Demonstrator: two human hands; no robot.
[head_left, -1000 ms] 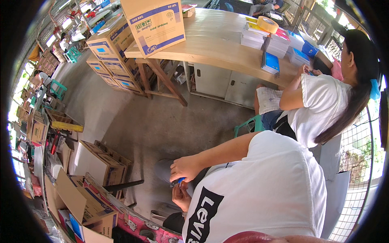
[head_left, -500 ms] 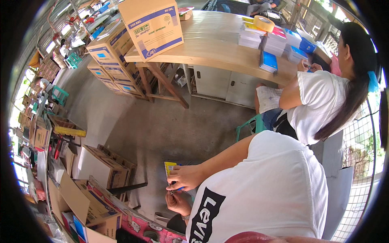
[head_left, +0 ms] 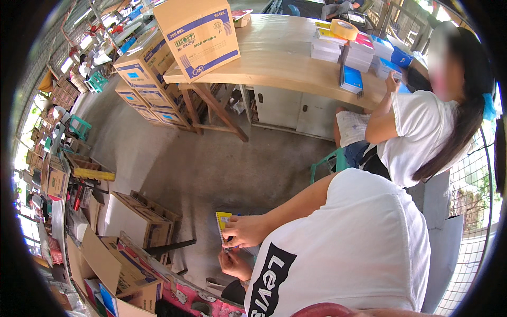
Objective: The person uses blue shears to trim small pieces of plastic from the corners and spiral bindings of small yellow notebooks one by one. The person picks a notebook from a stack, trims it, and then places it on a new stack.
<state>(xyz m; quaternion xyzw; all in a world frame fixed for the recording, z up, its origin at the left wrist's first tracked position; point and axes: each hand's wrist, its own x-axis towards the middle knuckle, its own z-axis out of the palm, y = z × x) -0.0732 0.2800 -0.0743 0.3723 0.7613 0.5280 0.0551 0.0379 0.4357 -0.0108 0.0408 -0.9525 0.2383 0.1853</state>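
Observation:
A yellow-covered spiral notebook (head_left: pixel 223 218) lies low in front of my body, with its wire binding along the left edge. My right hand (head_left: pixel 245 231) rests over it, fingers bent round the cover and the bound edge. Just below, my left hand (head_left: pixel 233 264) is closed in a pinch at the lower end of the binding; what sits between its fingertips is too small to make out. A bit of blue shows beneath the right fingers. A watch is on my left wrist, and my palms are hidden.
A co-worker (head_left: pixel 422 132) sits at the wooden table (head_left: pixel 274 47), near stacked notebooks (head_left: pixel 356 55) and a tape roll (head_left: pixel 343 29). A large carton (head_left: pixel 198 42) stands on the table's left end. More cartons (head_left: pixel 140 84) are piled beside it. An open box (head_left: pixel 127 274) is at lower left.
My hands stay on the notebook with only slight finger movement. The co-worker's hand has risen from the table and their head has turned. The whole view has shifted slightly.

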